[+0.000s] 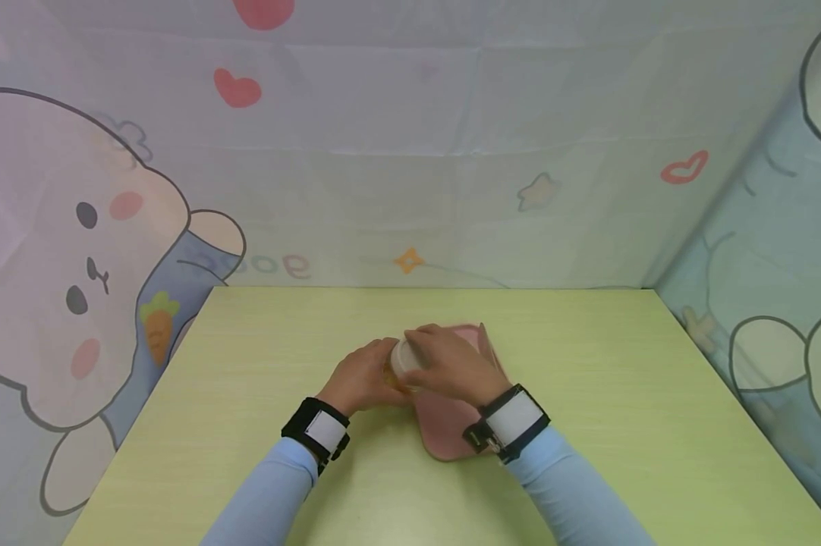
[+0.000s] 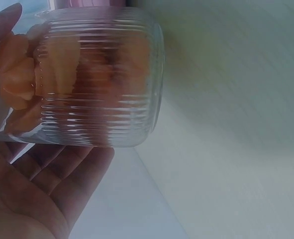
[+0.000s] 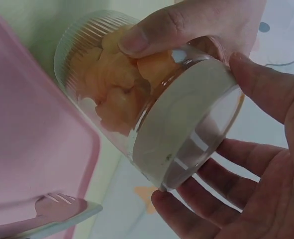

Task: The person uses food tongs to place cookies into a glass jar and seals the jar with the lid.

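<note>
My left hand (image 1: 366,377) grips a clear ribbed glass jar (image 2: 99,89), its thumb lying across the side in the right wrist view. Soft-looking orange pieces (image 3: 117,74) fill much of the jar. The jar is tilted, with its lidded end toward my right hand (image 1: 451,365). A whitish lid with a clear top (image 3: 179,117) sits on the jar's mouth. My right thumb and fingers are curled round the rim of this lid. In the head view both hands hide most of the jar.
Beneath the hands a pink board (image 1: 445,428) with a raised rim lies on the pale yellow table (image 1: 622,425). A pointed, knife-like blade (image 3: 79,215) lies along one side of the board. A cartoon-printed cloth (image 1: 397,152) hangs behind the table.
</note>
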The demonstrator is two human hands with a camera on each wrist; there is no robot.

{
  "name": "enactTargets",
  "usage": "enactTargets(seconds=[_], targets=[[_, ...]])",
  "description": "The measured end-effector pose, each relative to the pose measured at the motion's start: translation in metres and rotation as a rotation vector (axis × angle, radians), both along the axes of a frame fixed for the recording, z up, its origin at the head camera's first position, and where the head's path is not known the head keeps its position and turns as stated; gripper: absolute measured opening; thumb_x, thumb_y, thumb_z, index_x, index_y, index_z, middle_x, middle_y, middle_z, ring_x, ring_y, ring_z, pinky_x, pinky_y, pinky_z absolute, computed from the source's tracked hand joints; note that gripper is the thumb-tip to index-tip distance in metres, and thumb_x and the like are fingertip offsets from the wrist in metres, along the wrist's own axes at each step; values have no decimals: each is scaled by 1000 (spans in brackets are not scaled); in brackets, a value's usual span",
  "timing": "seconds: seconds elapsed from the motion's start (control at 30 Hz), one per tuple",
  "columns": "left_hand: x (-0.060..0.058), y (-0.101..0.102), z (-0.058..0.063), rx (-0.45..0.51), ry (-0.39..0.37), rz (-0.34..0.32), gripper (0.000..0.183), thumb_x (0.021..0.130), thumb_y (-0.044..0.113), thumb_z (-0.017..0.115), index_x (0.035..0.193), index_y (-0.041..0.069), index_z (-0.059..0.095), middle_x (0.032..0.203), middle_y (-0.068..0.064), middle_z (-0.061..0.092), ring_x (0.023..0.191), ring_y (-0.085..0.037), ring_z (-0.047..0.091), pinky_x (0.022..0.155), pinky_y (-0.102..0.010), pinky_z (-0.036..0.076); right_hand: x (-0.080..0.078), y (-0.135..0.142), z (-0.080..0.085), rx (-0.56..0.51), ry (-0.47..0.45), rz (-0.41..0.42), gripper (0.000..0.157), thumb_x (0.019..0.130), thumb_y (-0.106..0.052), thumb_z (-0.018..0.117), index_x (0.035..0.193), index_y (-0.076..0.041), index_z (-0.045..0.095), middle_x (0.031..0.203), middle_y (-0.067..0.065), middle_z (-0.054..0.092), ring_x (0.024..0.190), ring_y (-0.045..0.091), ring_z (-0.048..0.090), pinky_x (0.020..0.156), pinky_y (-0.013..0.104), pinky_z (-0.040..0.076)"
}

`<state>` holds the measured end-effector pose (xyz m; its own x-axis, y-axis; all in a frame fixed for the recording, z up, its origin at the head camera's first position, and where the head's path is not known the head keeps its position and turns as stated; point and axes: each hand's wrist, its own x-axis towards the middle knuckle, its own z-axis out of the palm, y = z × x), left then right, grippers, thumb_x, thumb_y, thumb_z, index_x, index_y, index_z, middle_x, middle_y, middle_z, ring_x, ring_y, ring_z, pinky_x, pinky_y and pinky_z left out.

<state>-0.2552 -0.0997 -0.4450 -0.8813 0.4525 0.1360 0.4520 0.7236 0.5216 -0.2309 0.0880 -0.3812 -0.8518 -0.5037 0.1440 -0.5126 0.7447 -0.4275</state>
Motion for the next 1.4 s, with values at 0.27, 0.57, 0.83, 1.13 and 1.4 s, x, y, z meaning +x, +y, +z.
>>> enactTargets(seconds=[0.27,0.57,0.83,1.13,1.4], targets=[[1,2,1,18,-20,1,74,67,39,89,131,18,57,117,4,61,103,-15,57,85,-38,48,2,-7,-3,2,50,-81,45,87,-33,69,120,-3,64,108,10,65,89,19,58,73,34,50],[1,3,1,21,-10,-2,72,66,42,88,129,21,58,121,5,61,102,-14,56,85,-37,48,2,-14,-4,-52,25,-192,23,88,-37,66,91,-15,69,71,-4,57,65,14,52,61,30,44],[2,3,2,27,-38,11,77,66,42,89,132,20,57,124,4,60,105,-15,56,88,-38,47,4,-16,-5,-87,-40,-277,31,90,-47,65,89,-17,71,68,-5,58,62,13,54,59,30,44],[2,3,2,22,-37,15,74,66,41,89,130,20,57,122,4,61,103,-14,56,87,-37,47,2,-13,-6,-89,-44,-224,28,90,-46,64,92,-19,69,72,-5,57,65,12,53,61,30,45],[2,1,3,15,-33,13,78,68,39,88,135,18,54,125,2,60,112,-18,56,92,-40,46,-2,0,-4,17,-50,-73,72,84,-47,72,139,-4,52,133,12,57,118,23,54,93,40,46]])
